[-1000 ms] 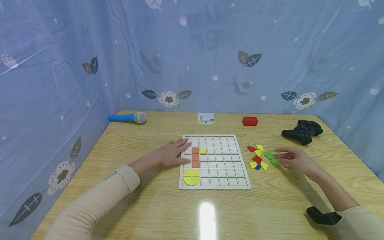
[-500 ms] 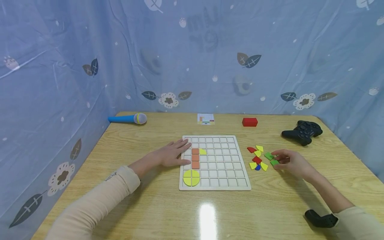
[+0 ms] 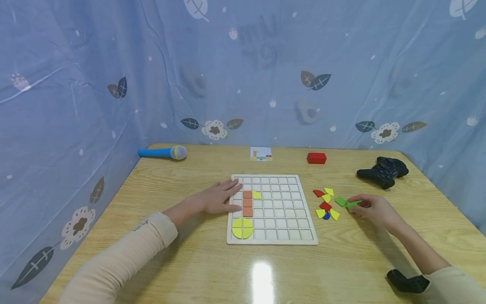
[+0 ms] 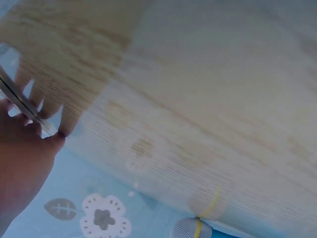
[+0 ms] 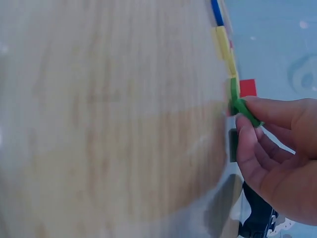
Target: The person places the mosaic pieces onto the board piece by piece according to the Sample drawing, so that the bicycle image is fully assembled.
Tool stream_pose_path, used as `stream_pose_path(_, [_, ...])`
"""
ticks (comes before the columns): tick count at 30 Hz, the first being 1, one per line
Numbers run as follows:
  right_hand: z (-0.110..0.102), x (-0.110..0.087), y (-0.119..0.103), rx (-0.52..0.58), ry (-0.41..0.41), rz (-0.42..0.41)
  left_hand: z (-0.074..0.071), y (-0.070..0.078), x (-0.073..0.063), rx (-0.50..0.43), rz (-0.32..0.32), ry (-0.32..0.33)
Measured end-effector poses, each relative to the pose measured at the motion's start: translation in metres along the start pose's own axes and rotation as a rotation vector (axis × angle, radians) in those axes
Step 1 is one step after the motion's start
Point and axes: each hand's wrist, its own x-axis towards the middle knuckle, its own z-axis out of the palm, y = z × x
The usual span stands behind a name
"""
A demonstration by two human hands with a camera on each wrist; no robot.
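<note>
Since half a second ago, one green square tile [image 3: 352, 204] has tilted up in my right hand [image 3: 376, 210], pinched between thumb and fingertips, between the white grid board [image 3: 282, 223] and the right edge of the table [image 3: 190, 270]; I cannot tell whether it touches the second green tile [image 3: 340, 201]. Nearest me, four yellow quarter-circles [image 3: 247, 233] form a disc at the board's near left corner. Beyond them, three orange squares [image 3: 247, 203] line the second column. My left hand [image 3: 218, 198] lies with fingers spread over the board's left edge. Loose red, yellow and blue pieces [image 3: 325, 206] sit off its right edge. Toward the table's far edge are a black game controller [image 3: 383, 171], near the right corner, a red block [image 3: 317, 158], a printed card [image 3: 260, 154] and, at the left corner, a blue toy microphone [image 3: 161, 152].
</note>
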Motion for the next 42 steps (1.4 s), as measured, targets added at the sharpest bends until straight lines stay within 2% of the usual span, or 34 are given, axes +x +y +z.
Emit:
stream_pose_path(5, [0.001, -0.001, -0.006, 0.113, -0.037, 0.040, 0.001, 0.000, 0.000, 0.000, -0.012, -0.006])
stream_pose_path(12, [0.007, 0.002, -0.026, 0.284, -0.123, 0.069, -0.001, 0.001, -0.001, -0.006, -0.014, -0.011])
stream_pose_path(16, [0.014, 0.005, -0.036, 0.336, -0.163, 0.079, -0.003, 0.002, -0.001, -0.013, -0.010, -0.014])
stream_pose_path(21, [0.023, 0.010, -0.045, 0.363, -0.212, 0.062, -0.003, 0.002, -0.001, -0.008, -0.008, -0.014])
stream_pose_path(29, [0.039, 0.018, -0.060, 0.490, -0.280, 0.031, -0.002, 0.001, 0.000, 0.006, -0.014, -0.015])
stream_pose_path(34, [0.052, 0.022, -0.069, 0.522, -0.296, 0.011, 0.000, 0.000, 0.001, 0.008, -0.007, -0.009])
stream_pose_path(39, [0.065, 0.024, -0.081, 0.489, -0.303, 0.027, 0.000, -0.001, 0.002, 0.005, 0.000, -0.003])
stream_pose_path(42, [0.071, 0.025, -0.087, 0.478, -0.337, 0.029, 0.000, 0.000, 0.001, 0.000, 0.003, -0.002])
